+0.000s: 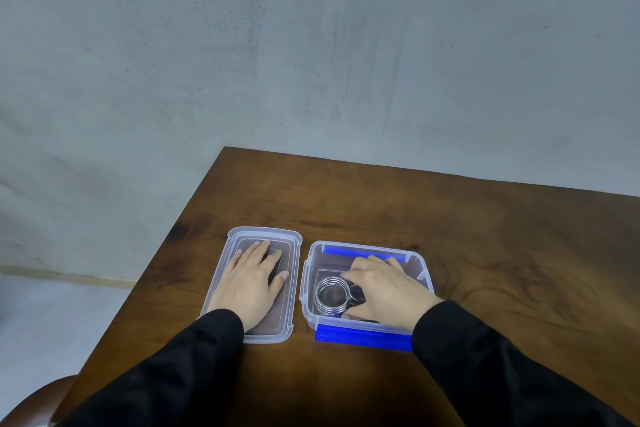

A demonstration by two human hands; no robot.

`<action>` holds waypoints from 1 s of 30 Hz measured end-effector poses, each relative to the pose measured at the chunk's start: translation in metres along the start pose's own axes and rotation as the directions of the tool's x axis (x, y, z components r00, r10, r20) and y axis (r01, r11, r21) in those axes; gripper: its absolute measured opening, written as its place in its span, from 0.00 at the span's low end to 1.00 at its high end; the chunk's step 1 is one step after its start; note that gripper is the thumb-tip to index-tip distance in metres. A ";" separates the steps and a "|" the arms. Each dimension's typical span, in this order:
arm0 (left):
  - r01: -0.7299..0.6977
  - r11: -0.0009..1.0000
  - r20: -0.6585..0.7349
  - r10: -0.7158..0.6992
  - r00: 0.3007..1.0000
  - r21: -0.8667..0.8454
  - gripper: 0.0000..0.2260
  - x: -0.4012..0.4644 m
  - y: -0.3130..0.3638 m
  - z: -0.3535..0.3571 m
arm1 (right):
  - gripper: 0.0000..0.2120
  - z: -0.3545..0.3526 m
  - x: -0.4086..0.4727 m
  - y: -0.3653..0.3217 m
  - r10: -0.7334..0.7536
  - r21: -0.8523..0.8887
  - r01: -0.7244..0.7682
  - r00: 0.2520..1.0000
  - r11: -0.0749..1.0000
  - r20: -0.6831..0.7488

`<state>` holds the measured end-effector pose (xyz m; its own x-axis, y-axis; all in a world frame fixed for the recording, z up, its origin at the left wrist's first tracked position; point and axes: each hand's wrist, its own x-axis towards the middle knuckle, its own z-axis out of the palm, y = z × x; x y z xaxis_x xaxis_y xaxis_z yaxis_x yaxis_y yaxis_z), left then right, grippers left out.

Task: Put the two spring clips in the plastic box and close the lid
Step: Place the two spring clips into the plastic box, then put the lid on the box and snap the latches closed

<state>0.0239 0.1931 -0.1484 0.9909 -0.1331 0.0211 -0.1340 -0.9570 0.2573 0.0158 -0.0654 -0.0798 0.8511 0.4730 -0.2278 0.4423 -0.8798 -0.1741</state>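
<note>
A clear plastic box (310, 284) with blue latches on its near and far sides stands open on the wooden table. Inside it lies a shiny metal spring clip (330, 295), a coil of wire rings. My right hand (384, 291) reaches into the box, its fingers curled at the clip's right side, over a dark part; whether it grips the clip or a second clip lies under it is hidden. The clear lid (294, 253) lies flat to the left of the box. My left hand (251, 282) rests palm down on the lid, fingers spread.
The brown wooden table (485, 253) extends to the right and far side; its left edge runs diagonally close to the lid. A grey wall stands behind. A rounded brown chair part (31, 406) shows at the bottom left.
</note>
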 end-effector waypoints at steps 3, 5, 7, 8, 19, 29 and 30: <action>0.010 1.000 0.012 -0.010 1.000 -0.003 0.25 0.000 0.001 -0.001 | 0.33 -0.009 -0.005 0.001 0.008 0.067 -0.010 1.000 0.998 0.024; 0.011 1.000 0.016 -0.011 1.000 -0.004 0.25 0.000 0.001 -0.001 | 0.32 -0.019 -0.013 0.005 0.025 0.203 -0.009 0.997 0.979 -0.076; 0.015 1.000 0.028 -0.015 1.000 -0.006 0.25 0.000 0.001 -0.002 | 0.25 -0.025 -0.024 0.015 0.081 0.307 0.018 0.948 0.951 -0.307; 0.020 1.000 0.036 -0.019 0.999 -0.022 0.25 0.000 0.001 -0.003 | 0.22 -0.026 -0.030 0.022 0.137 0.341 0.010 0.905 0.940 -0.402; -0.300 0.953 0.005 0.301 0.954 -0.025 0.17 -0.067 -0.006 -0.032 | 0.23 0.031 -0.070 0.052 0.607 0.880 -0.215 0.788 0.423 -0.099; -0.410 0.908 0.017 0.410 0.912 0.080 0.13 -0.074 -0.021 -0.012 | 0.21 0.039 -0.070 0.047 0.620 0.887 -0.225 0.780 0.404 -0.085; -0.406 0.909 -0.013 0.409 0.913 0.093 0.15 -0.072 -0.020 -0.015 | 0.21 0.038 -0.071 0.047 0.616 0.887 -0.223 0.783 0.404 -0.084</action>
<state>-0.0444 0.2260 -0.1410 0.8496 -0.5094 0.1366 -0.5255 -0.8399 0.1358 -0.0345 -0.1385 -0.1085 0.9628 -0.1755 -0.2053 -0.2618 -0.4190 -0.8694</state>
